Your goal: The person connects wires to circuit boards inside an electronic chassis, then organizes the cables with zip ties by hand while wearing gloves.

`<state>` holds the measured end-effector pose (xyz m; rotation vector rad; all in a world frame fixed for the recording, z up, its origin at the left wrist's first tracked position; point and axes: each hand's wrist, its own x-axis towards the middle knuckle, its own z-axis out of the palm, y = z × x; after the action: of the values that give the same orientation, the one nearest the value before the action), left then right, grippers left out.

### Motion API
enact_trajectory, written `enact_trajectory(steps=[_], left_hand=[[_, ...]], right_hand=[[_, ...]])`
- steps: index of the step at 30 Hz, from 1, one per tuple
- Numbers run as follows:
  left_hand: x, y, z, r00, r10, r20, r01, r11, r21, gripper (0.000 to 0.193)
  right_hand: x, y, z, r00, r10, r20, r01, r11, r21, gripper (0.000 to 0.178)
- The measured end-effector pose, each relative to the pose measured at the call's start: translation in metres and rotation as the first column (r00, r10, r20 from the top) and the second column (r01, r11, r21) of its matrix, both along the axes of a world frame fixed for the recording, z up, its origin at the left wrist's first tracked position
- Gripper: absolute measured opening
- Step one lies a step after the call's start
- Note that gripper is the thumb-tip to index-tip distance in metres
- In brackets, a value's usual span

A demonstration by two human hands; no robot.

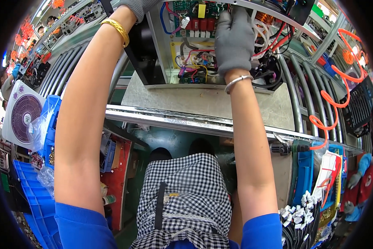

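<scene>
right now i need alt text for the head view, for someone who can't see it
A person's gray-gloved right hand reaches into an open metal housing holding a green circuit board, beside white wires; the gloved left hand is at its upper left, partly cut off by the picture's edge. A coiled orange hose hangs at right.

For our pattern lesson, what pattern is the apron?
The apron is black-and-white check; head view.

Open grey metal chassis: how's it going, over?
Grey-gloved right hand inside grey metal chassis. Grey-gloved left hand partly out of view. Looped white wires beside right hand.
</scene>
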<state>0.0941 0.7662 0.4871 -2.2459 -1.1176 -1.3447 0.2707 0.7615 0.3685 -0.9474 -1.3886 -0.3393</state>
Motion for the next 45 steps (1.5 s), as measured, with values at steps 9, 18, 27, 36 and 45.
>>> enact_trajectory(steps=[9, 18, 27, 36, 45], left_hand=[[0.005, 0.0, 0.001, 0.999, 0.038, -0.016, -0.037, 0.999, 0.028, 0.051], [0.002, -0.008, 0.002, 0.998, 0.056, 0.017, -0.056, 0.998, 0.002, 0.051], [-0.029, -0.045, -0.058, 0.948, 0.083, -0.307, 0.008, 0.959, 0.282, 0.053], [-0.016, -0.041, -0.069, 0.887, 0.115, -0.447, -0.167, 0.983, -0.079, 0.026], [-0.016, -0.039, -0.09, 0.986, -0.16, -0.046, 0.135, 0.929, -0.344, 0.027]], right_hand=[[0.006, 0.023, 0.014, 0.231, 0.948, -0.217, -0.882, 0.299, 0.365, 0.047], [0.001, 0.023, 0.024, 0.895, 0.33, -0.301, -0.404, 0.886, -0.229, 0.057], [0.02, -0.002, 0.023, 0.989, -0.018, 0.149, 0.093, 0.852, -0.516, 0.028], [-0.005, -0.005, 0.018, 0.978, -0.189, -0.082, 0.137, 0.893, -0.43, 0.028], [0.002, -0.031, -0.005, 0.984, 0.148, -0.096, -0.147, 0.989, 0.01, 0.028]])
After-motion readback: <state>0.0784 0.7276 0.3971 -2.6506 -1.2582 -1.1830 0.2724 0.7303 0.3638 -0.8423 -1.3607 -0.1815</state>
